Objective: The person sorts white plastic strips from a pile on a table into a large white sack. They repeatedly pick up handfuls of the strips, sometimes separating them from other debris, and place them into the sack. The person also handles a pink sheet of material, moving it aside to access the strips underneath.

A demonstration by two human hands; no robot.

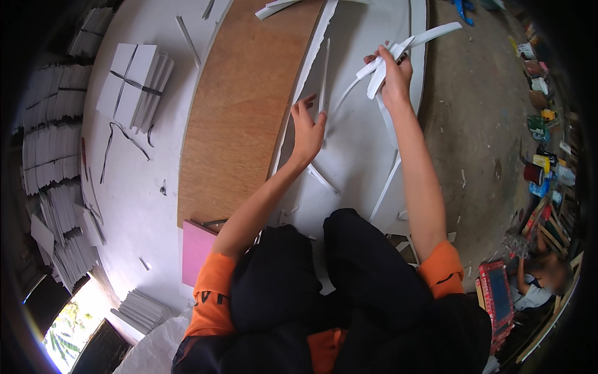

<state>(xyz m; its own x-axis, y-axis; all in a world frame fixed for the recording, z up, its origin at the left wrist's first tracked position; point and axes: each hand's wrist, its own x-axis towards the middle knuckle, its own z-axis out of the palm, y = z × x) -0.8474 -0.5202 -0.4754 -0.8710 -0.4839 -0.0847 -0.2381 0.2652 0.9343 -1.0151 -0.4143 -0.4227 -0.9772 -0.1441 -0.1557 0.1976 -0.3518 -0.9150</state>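
My right hand [395, 78] is closed round a loose bunch of white strips [379, 80], which look like paper or card offcuts. Their ends stick out past the fingers on both sides. My left hand [307, 131] is at the right edge of a brown wooden board [240, 106], fingers apart and holding nothing I can see. Beside its thumb a thin white strip [324, 71] stretches away from me; whether they touch is unclear. Below both hands lies a large white sheet [355, 171] with a torn left edge. More narrow strips [322, 179] lie on it near my knees.
To the left, a tied bundle of white cards [129, 84] sits on a white surface beside a loose dark strap [107, 146]. Stacked white bundles [53, 140] line the far left. A pink panel [197, 252] touches the board's near end. At lower right sits another person [542, 277].
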